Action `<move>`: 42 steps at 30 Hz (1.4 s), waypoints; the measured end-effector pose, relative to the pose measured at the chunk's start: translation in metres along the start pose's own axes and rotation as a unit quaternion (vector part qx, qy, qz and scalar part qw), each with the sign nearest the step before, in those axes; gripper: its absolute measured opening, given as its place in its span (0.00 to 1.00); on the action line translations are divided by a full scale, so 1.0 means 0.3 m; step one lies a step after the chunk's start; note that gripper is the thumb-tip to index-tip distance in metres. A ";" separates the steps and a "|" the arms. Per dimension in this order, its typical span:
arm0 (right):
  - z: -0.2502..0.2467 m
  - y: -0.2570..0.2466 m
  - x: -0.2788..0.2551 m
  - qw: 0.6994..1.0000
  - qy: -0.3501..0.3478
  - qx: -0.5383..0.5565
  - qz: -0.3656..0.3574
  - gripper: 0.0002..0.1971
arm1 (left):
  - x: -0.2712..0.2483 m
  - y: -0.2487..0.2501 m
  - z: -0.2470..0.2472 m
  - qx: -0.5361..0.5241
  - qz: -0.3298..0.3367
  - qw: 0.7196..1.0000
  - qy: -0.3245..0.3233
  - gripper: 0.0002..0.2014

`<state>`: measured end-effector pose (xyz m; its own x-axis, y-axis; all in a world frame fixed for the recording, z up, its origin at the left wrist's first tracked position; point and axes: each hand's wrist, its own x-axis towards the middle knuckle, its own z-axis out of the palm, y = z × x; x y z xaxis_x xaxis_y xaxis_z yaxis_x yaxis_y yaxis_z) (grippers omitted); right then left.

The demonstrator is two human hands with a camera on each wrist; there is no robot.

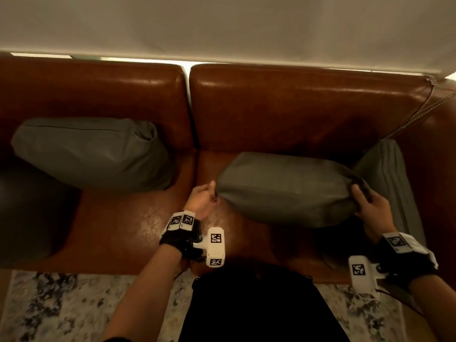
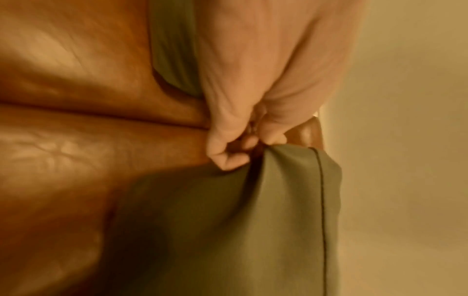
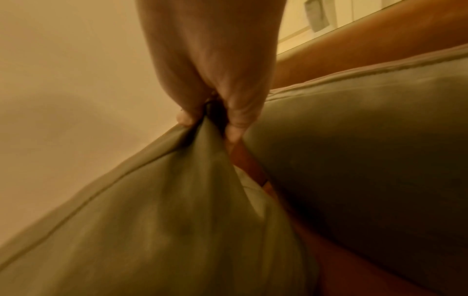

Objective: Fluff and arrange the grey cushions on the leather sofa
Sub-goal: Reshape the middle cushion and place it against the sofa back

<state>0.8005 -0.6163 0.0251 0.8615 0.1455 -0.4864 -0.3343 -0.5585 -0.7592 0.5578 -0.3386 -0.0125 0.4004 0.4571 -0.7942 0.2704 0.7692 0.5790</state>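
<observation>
A grey cushion (image 1: 286, 188) hangs lifted over the right seat of the brown leather sofa (image 1: 308, 112). My left hand (image 1: 208, 196) pinches its left corner, and the left wrist view shows the fingers (image 2: 228, 158) bunched on the fabric of that cushion (image 2: 253, 230). My right hand (image 1: 367, 201) grips its right corner; the right wrist view has the fingers (image 3: 235, 120) clamped on a gathered fold of the cushion (image 3: 164, 220). A second grey cushion (image 1: 91, 154) leans against the left backrest. A third grey cushion (image 1: 387, 178) stands against the right armrest.
A dark cushion or throw (image 1: 29, 213) lies at the far left of the seat. A pale blind (image 1: 222, 25) hangs behind the sofa, with its cord (image 1: 417, 112) draped over the right corner. A mottled rug (image 1: 61, 309) covers the floor in front.
</observation>
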 end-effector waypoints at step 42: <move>0.335 -0.198 -0.060 0.896 -0.087 -0.396 -0.183 0.21 | -0.023 -0.068 0.292 0.503 0.436 0.746 0.016 0.12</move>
<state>0.7664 -0.5036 0.0353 0.7628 0.5236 -0.3794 0.3938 -0.8416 -0.3696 0.6262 -0.3965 -0.0026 0.7909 0.6112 -0.0296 0.4468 -0.5439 0.7103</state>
